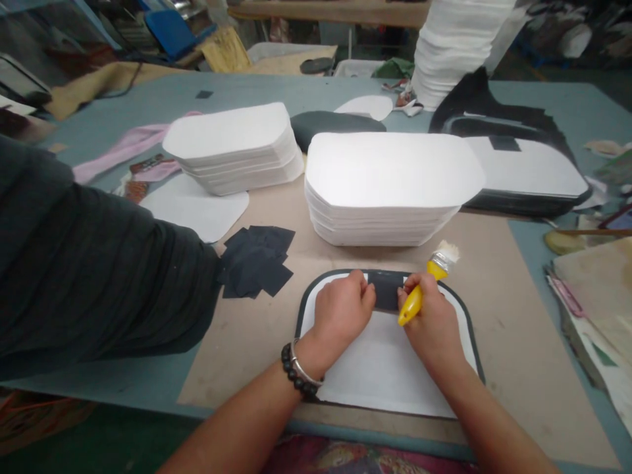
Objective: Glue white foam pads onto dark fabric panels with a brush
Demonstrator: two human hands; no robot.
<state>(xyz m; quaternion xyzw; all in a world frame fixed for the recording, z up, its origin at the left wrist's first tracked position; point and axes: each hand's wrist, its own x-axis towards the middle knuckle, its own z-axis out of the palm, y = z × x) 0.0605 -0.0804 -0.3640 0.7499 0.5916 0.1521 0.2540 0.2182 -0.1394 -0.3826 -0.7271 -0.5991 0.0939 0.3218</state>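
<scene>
Several white stacks point(390, 171) crowd the workshop table point(143, 388); left fingers point(366, 295) pinch a black patch point(386, 293), right fingers point(413, 283) a brush point(411, 307).

So there's just one view here, a head cam worn by the person — it looks forward and tilts down at the worktable point(494, 276), close enough that both forearms come in from the bottom edge. The far side of the table and a bit of the room behind show up top — no second view to share anything with.

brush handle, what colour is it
The brush handle is yellow, seen best in the head view.
</scene>
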